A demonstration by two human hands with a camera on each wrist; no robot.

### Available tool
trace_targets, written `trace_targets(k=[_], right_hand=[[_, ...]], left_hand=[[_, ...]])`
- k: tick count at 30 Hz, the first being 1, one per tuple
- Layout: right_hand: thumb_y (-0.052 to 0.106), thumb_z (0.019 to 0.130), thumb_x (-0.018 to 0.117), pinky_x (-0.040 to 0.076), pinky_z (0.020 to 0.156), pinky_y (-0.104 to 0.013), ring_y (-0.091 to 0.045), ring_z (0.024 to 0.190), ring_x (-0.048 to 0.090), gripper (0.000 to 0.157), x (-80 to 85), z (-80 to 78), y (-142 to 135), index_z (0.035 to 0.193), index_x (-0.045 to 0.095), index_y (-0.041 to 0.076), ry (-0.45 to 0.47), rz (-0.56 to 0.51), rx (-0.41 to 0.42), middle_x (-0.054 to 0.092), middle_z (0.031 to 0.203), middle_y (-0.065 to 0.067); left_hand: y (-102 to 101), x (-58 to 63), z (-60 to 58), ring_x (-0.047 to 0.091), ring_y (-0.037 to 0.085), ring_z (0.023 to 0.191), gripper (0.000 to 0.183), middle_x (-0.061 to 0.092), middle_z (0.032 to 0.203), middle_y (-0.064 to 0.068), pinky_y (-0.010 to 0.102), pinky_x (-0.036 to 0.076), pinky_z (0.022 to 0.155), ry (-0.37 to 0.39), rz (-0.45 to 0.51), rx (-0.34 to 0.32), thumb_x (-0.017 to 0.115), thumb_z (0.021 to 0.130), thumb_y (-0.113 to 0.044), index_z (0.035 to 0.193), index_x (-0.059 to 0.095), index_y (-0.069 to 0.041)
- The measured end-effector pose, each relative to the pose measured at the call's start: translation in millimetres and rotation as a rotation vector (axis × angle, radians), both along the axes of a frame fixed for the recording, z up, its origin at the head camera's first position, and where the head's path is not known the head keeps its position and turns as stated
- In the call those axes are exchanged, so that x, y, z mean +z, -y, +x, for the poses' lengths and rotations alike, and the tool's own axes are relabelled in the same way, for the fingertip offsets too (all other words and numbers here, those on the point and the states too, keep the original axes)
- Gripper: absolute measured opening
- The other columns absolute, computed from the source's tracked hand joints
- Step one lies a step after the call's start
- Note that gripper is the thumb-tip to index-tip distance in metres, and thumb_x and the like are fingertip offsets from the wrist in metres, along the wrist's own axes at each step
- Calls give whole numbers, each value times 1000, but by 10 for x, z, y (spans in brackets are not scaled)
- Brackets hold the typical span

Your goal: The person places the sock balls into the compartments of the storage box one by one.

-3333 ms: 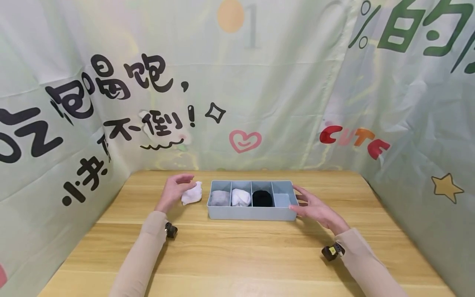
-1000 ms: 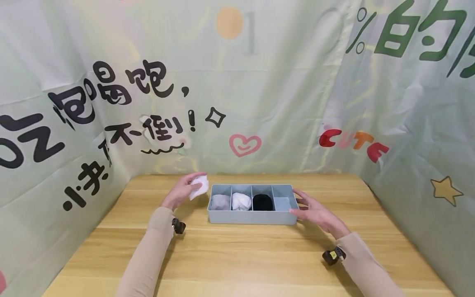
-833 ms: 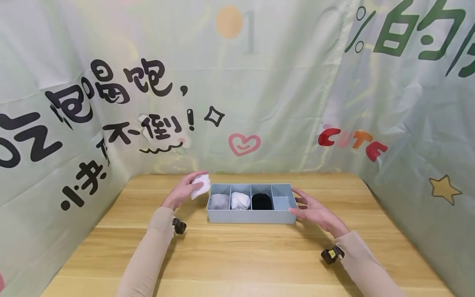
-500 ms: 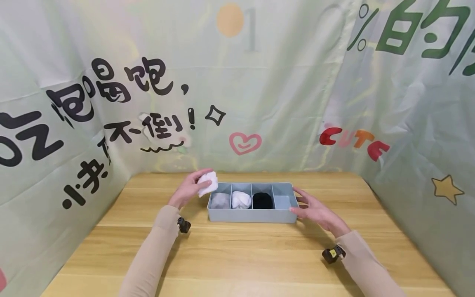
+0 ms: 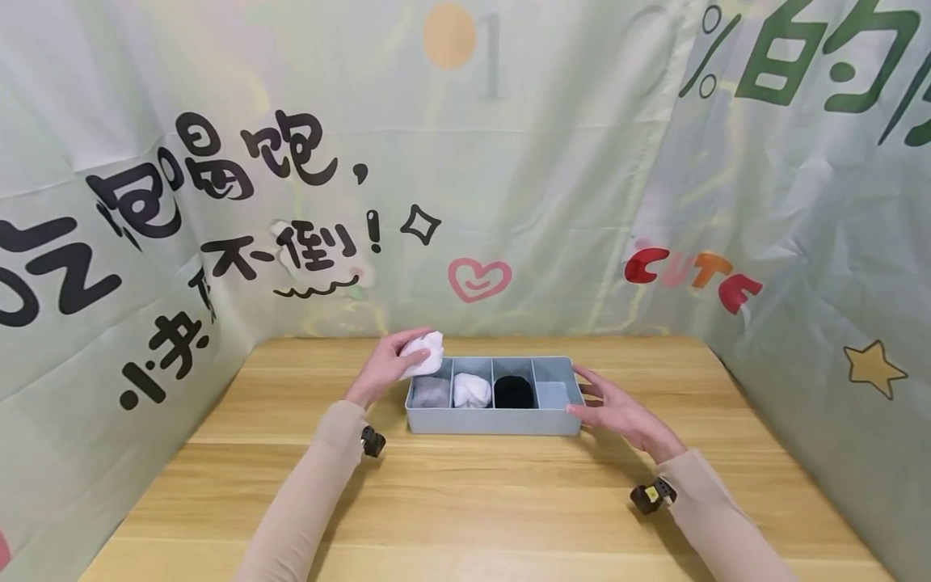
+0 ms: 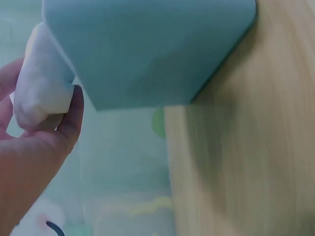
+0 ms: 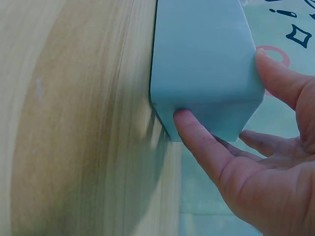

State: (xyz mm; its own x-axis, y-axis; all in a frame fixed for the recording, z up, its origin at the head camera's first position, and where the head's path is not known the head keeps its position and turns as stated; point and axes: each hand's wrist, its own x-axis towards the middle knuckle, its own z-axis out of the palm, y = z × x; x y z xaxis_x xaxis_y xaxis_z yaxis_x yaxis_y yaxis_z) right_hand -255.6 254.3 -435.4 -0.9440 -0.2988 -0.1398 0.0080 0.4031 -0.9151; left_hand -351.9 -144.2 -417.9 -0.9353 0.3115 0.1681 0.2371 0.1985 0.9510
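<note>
A rolled white sock [image 5: 424,354] is held between the thumb and fingers of the left hand [image 5: 387,365]. It is raised over the left end of a blue-grey organizer box [image 5: 494,421], partly covering the leftmost compartment. In the left wrist view the white sock [image 6: 43,81] appears beside the box's rim. Inside the box sit a grey rolled sock [image 5: 431,393], a white one [image 5: 473,391] and a black one [image 5: 513,392], each in its own compartment. The rightmost compartment shows a bare floor. The right hand [image 5: 618,411] grips the box's right end, thumb at the front rim, fingers along the end wall.
The box stands on a wooden table [image 5: 465,493], towards its back. A printed fabric backdrop [image 5: 567,202] rises behind the table and along both sides. Each wrist wears a small black camera; the left one [image 5: 373,441] hangs just above the table.
The left hand has picked up the white sock from the table left of the box and carried it right, to above the box's left end. The right hand and box stay in place.
</note>
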Motion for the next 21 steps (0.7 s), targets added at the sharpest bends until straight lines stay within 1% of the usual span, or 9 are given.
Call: trace_targets(k=[3,5,10,14,15,21], right_hand=[[27,92,69,42,106,-54,-50,140,28,91,1,1,-1,158,9,11,-1,-12,2,19,155,-34],[26,93,69,43,105,-53,-51,140,29,91,2,2,1,158,8,10,-7,-14,10,19,155,-35],[25,93,68,44,104,-52,-50,139,30,90,7,13,5,159,8,11,-4,-21,9,20,155,-35],[26,93,68,43,105,-53,-50,139,30,91,-5,14,2,159,7,12,8,-19,4,19,155,-34],[26,94,68,43,105,-53,-51,139,30,91,-6,14,1,159,6,11,4,-14,13,18,155,-35],[29,93,69,39,107,-56,-50,141,26,92,-8,4,-15,159,8,12,1,-2,0,18,156,-34]], left_hand=[[-104,16,32,59,20,111,43,57,139,12,21,52,82,-34,-13,9,68,93,-12,135,60,-12],[-172,14,55,59,21,110,42,58,139,13,22,52,82,-43,-7,3,68,92,-12,134,61,-12],[-325,-38,78,61,20,105,41,60,134,15,22,53,80,-51,6,-22,69,91,-11,132,63,-11],[-424,-60,96,62,18,101,39,63,131,13,23,53,78,-69,-16,-26,70,91,-12,130,65,-14],[-446,-64,99,62,17,100,39,63,131,12,23,53,78,-73,-17,-28,71,91,-13,129,66,-14],[-585,-76,101,62,16,95,37,65,127,12,23,52,76,-88,-8,-38,71,90,-13,127,67,-15]])
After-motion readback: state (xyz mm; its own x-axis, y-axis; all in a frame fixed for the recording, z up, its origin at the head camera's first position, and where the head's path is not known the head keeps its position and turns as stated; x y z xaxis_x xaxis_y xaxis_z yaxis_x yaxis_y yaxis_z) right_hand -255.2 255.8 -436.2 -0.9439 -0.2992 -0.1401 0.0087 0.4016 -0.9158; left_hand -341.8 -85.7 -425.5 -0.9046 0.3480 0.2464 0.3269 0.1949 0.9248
